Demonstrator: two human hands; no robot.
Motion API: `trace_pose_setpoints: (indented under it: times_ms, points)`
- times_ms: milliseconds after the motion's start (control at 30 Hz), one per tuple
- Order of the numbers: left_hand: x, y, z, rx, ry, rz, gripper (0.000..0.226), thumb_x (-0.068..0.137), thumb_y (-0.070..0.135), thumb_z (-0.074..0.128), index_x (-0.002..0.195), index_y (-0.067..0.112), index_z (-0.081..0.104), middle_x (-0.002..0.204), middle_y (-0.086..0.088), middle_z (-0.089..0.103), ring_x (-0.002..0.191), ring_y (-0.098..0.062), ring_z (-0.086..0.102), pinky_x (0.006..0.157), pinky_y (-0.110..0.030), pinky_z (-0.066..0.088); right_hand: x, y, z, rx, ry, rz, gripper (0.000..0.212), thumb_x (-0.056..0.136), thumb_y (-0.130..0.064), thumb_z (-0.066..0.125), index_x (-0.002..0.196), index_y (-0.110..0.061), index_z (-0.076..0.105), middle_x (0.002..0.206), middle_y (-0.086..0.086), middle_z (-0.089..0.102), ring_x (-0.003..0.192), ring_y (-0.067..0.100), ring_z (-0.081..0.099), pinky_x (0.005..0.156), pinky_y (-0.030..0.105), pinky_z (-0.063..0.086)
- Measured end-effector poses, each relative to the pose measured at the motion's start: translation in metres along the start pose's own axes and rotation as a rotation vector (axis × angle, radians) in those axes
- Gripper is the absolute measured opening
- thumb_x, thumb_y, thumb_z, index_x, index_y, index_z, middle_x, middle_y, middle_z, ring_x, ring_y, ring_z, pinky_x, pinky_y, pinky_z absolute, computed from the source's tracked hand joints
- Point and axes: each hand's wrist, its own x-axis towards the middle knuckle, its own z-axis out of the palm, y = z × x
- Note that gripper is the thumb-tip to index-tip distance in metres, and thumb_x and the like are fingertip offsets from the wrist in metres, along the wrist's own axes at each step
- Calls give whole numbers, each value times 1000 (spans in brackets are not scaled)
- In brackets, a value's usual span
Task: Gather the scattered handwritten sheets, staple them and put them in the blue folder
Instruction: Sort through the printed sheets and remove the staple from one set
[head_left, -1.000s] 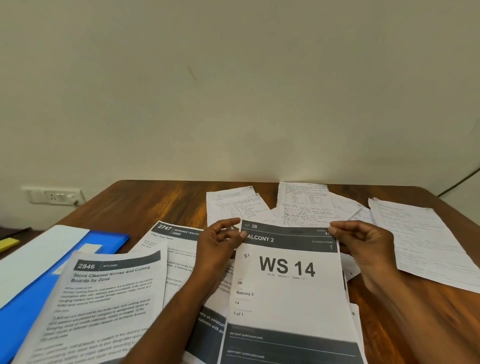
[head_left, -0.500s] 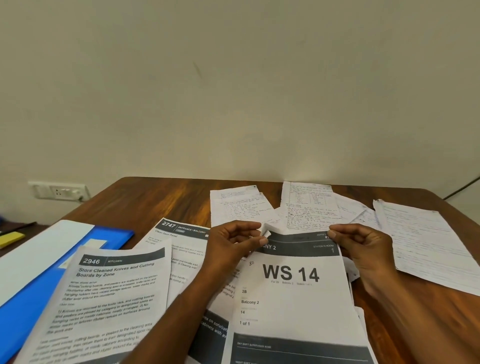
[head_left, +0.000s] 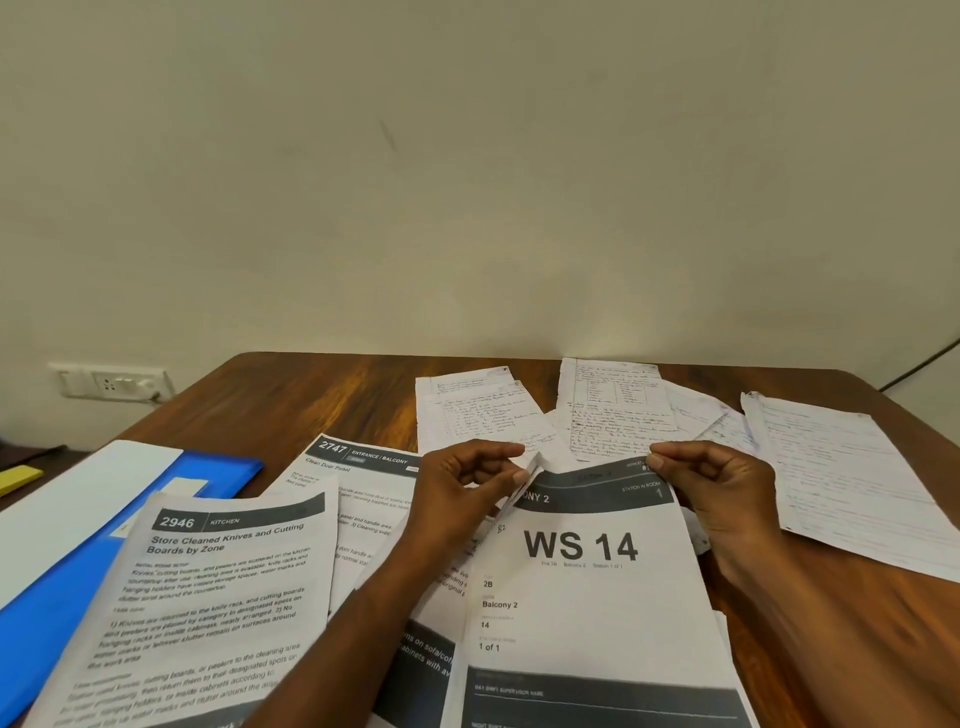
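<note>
Several handwritten sheets lie spread across the far half of the wooden table: one left of centre (head_left: 475, 413), one in the middle (head_left: 618, 410), a large one at the right (head_left: 852, 483). The blue folder (head_left: 47, 618) lies open at the left with a white sheet on it. My left hand (head_left: 467, 488) pinches the upper left corner of the printed "WS 14" sheet (head_left: 582, 597) and curls it up. My right hand (head_left: 711, 483) pinches its upper right corner. No stapler is in view.
Printed sheets "2946 Kitchen" (head_left: 208, 597) and "2747 Entrance/Balcony" (head_left: 358, 467) overlap at the front left, more prints under the WS 14 sheet. A wall socket (head_left: 111, 383) sits at the left, a yellow object (head_left: 18, 478) at the far left edge. The table (head_left: 291, 400) butts against the wall.
My left hand has closed on the top left corner of the WS 14 sheet and folded it upward, hiding part of its header. My right hand has kept its grip on the right corner.
</note>
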Motion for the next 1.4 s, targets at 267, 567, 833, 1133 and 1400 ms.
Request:
trace_pose_setpoints:
  times_ms: [267,567,833,1133,1400]
  points:
    - [2,-4,-3,-20,32,-12,25,93,14,79,117,22,77,97,3,81,93,-19,78,64,-24,61,-1,-3,1,-32,25,-19,14,81,-8,84,93,-16,81,92,0,82,88,20,78,90,47,62]
    - [-1,5,-7,-179,89,-41,29,93,24,73,121,18,75,107,12,81,98,-16,79,66,-26,63,-2,-10,4,-10,2,-128,17,82,0,80,90,-15,78,82,-11,80,84,11,77,66,15,59]
    - [2,-1,-18,-96,83,5,31,87,12,81,118,12,77,108,-3,81,91,-18,80,65,-21,61,0,-10,2,-18,14,-128,16,83,-3,81,91,-17,79,85,-10,81,85,10,77,69,18,61]
    - [8,-2,-21,-147,132,-60,15,86,3,82,99,-1,75,87,-8,82,80,-22,81,58,-21,60,-1,-9,3,-5,7,-101,23,68,-21,81,90,-16,79,88,-5,81,87,14,78,74,24,64]
    - [6,-1,-19,-271,177,-136,16,88,7,80,101,-1,74,93,-11,82,84,-27,81,62,-26,62,-2,-6,0,78,-37,-58,22,77,-15,84,98,-11,78,93,0,82,93,24,78,72,26,64]
